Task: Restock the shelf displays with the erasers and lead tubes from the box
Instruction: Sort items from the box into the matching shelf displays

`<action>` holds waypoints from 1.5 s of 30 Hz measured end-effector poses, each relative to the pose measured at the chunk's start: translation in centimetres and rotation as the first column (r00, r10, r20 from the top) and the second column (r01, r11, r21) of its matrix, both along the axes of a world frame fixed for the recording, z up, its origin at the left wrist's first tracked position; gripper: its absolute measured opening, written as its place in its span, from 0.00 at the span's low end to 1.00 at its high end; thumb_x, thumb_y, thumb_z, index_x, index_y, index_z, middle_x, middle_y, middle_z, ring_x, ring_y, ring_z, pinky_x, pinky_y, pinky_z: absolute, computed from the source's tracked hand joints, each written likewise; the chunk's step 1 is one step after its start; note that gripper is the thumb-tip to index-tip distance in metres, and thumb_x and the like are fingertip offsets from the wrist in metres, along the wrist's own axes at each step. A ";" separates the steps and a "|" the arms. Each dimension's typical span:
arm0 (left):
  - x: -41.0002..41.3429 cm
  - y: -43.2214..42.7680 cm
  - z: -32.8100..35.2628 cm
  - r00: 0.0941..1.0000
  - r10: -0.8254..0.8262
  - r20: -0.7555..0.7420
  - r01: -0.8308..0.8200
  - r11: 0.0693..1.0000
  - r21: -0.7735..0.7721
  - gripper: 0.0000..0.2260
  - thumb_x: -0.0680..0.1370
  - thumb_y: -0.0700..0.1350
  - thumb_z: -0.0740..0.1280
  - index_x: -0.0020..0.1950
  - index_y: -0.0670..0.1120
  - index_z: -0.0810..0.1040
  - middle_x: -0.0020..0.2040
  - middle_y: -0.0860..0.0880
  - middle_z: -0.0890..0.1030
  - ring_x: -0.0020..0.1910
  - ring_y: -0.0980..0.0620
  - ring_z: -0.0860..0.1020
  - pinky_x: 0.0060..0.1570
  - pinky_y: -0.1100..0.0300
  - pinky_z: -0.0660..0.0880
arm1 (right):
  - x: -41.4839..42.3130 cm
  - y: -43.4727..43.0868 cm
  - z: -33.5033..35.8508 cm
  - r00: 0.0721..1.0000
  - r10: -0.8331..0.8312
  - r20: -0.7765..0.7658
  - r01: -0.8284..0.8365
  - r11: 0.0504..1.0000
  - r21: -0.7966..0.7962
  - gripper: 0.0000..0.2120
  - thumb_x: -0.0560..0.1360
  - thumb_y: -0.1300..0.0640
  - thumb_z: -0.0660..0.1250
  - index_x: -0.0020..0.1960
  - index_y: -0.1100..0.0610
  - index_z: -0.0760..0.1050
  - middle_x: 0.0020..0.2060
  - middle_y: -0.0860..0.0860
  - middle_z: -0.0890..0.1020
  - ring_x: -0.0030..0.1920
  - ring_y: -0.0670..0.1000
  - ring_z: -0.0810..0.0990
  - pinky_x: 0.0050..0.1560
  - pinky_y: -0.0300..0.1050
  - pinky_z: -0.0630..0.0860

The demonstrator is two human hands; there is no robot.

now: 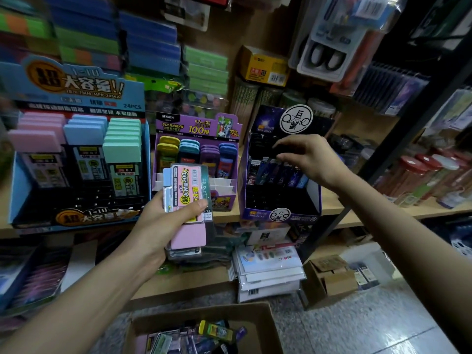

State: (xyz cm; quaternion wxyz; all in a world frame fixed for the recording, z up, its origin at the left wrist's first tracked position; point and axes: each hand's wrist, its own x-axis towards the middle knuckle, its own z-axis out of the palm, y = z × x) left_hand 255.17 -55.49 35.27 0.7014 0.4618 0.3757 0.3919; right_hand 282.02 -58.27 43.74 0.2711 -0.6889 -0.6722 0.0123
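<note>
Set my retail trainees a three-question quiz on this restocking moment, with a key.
1. Which colours cap the tubes in the blue display?
2. True or false: the left hand is empty.
3. The right hand reaches into which display? A blue, B light purple, C dark display.
Key: 1 pink, blue, green. 2 false, it grips a stack of packs. 3 C.

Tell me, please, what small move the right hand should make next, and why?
Probably lower the right hand a little and set the dark tube it seems to pinch into the dark display box, then let go. It hovers at that box's rows, while the left hand holds the pink stack.
</note>
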 end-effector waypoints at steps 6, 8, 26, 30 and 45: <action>0.4 -0.2 -0.2 1.000 -0.011 0.001 0.011 1.000 -0.004 0.20 0.68 0.42 0.73 0.59 0.51 0.76 0.50 0.47 0.84 0.47 0.47 0.82 0.41 0.56 0.77 | -0.2 1.1 -1.5 0.992 -0.099 -0.073 0.099 0.995 0.008 0.12 0.71 0.60 0.72 0.53 0.57 0.76 0.44 0.49 0.80 0.47 0.48 0.78 0.47 0.35 0.70; 0.6 -0.2 -0.3 1.000 -0.014 0.011 0.014 1.000 -0.001 0.18 0.68 0.42 0.73 0.56 0.53 0.76 0.48 0.49 0.84 0.45 0.49 0.83 0.40 0.58 0.78 | -0.5 1.3 -2.5 0.976 -0.173 -0.135 0.182 0.982 0.054 0.11 0.70 0.59 0.73 0.49 0.56 0.73 0.40 0.49 0.78 0.43 0.48 0.76 0.44 0.37 0.71; 0.8 -1.3 0.5 0.995 -0.054 0.085 0.053 0.999 0.004 0.24 0.64 0.44 0.72 0.60 0.47 0.76 0.51 0.46 0.84 0.46 0.49 0.83 0.42 0.58 0.79 | -12.3 -6.2 -6.4 0.570 -0.132 -0.811 -0.136 0.958 -0.251 0.10 0.78 0.54 0.63 0.48 0.62 0.74 0.39 0.56 0.77 0.37 0.46 0.79 0.30 0.39 0.77; 0.8 -1.4 0.5 0.989 -0.051 0.138 0.056 0.998 -0.034 0.20 0.71 0.40 0.70 0.62 0.44 0.75 0.52 0.43 0.83 0.44 0.50 0.83 0.36 0.60 0.80 | -13.3 -6.4 -7.0 0.358 -0.171 -0.918 -0.142 0.962 -0.234 0.01 0.77 0.62 0.64 0.48 0.60 0.72 0.39 0.57 0.78 0.37 0.47 0.79 0.33 0.36 0.77; 0.5 -0.6 0.7 0.974 -0.028 0.224 0.034 0.999 -0.025 0.20 0.64 0.41 0.70 0.55 0.50 0.75 0.49 0.45 0.85 0.44 0.49 0.84 0.37 0.60 0.81 | -2.6 -7.1 -0.7 0.756 -0.116 -0.644 0.268 0.953 0.144 0.01 0.73 0.56 0.70 0.45 0.53 0.80 0.34 0.46 0.82 0.32 0.38 0.78 0.33 0.30 0.73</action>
